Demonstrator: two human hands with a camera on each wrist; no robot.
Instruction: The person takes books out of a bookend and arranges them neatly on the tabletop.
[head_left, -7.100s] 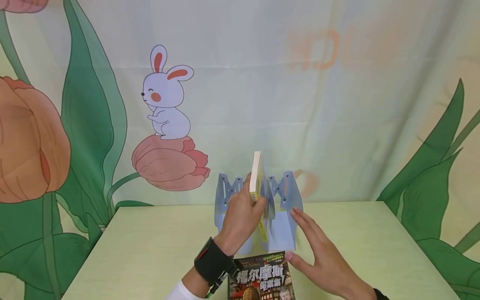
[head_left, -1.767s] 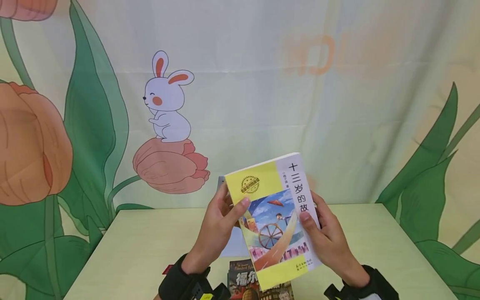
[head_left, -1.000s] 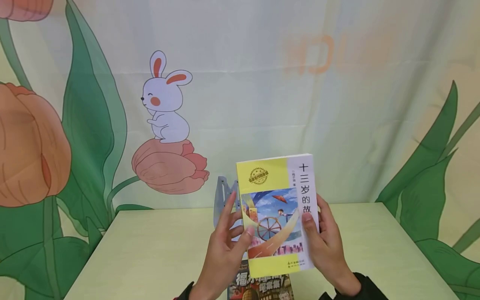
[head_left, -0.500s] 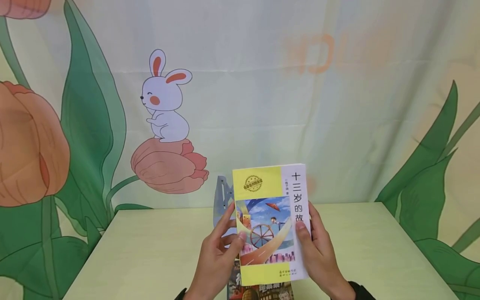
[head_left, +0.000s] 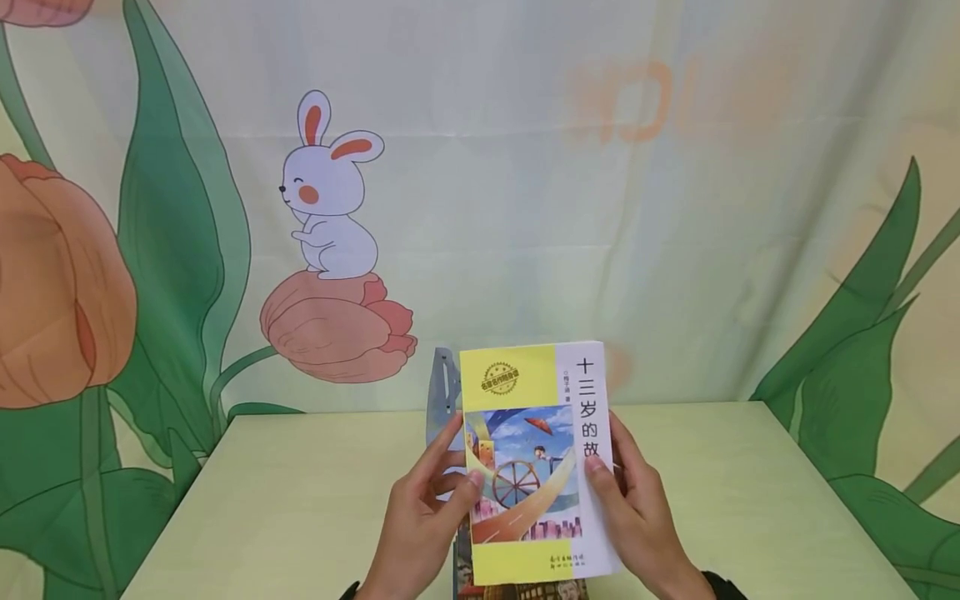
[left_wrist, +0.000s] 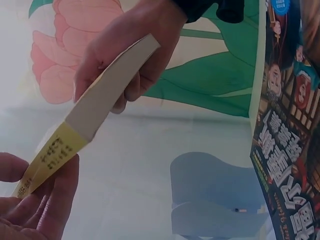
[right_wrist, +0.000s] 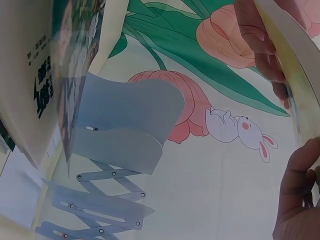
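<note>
In the head view a yellow and white paperback book (head_left: 525, 475) is held up, its illustrated front cover toward me. My left hand (head_left: 420, 517) grips its left edge, thumb on the cover and fingers behind. On the right edge my right hand (head_left: 645, 508) holds it the same way. The left wrist view shows the book's page edge (left_wrist: 107, 90) and yellow spine, with the left hand (left_wrist: 40, 200) at the spine. In the right wrist view the right hand (right_wrist: 300, 190) is at the lower right. The held book hides most of a dark-covered book (head_left: 462, 550) below it.
A light-blue expanding book rack (head_left: 442, 392) stands behind the held book, mostly hidden. Its folding lattice (right_wrist: 115, 175) shows in the right wrist view, with a pale book (right_wrist: 30, 75) close at the left. The table (head_left: 300, 483) ends at a printed curtain (head_left: 487, 167).
Earlier, my left hand gripped the book upright at the rack. Since then it was lifted out and turned cover toward me, both hands holding it. Over the last second it straightened and lowered slightly leftward.
</note>
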